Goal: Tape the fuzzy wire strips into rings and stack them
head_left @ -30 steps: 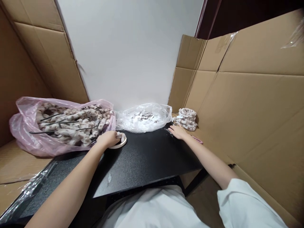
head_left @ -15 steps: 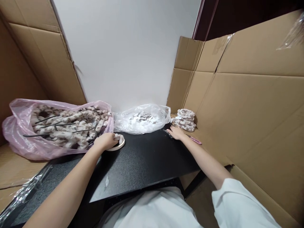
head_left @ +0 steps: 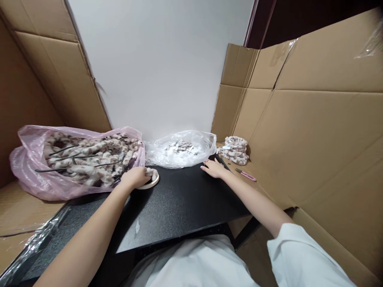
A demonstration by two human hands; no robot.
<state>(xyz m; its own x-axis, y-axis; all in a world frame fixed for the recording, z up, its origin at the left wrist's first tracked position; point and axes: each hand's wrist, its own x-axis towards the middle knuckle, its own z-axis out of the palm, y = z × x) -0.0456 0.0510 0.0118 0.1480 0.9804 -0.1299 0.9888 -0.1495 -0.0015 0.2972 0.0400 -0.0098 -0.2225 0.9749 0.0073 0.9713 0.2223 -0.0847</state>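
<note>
At the mouth of the pink bag, my left hand is closed on a fluffy brown-and-white band. Right below the band lies a cream ring on the black table; my fingers hide part of both. My right hand rests low over the table's far right part, fingers spread and nothing visible in them. Just beyond it sit a clear plastic bag of small white and dark pieces and, to the right, a stack of fluffy looped bands with white tags.
The pink plastic bag overflows with fluffy strips and black stems. A pink-handled cutting tool lies on cardboard at the right. Cardboard walls flank the black table, and a pale wall stands behind.
My right hand has moved left, away from the stack of fluffy bands, and its fingers are more spread. My left hand keeps its place on the fluffy band. The view has shifted slightly.
</note>
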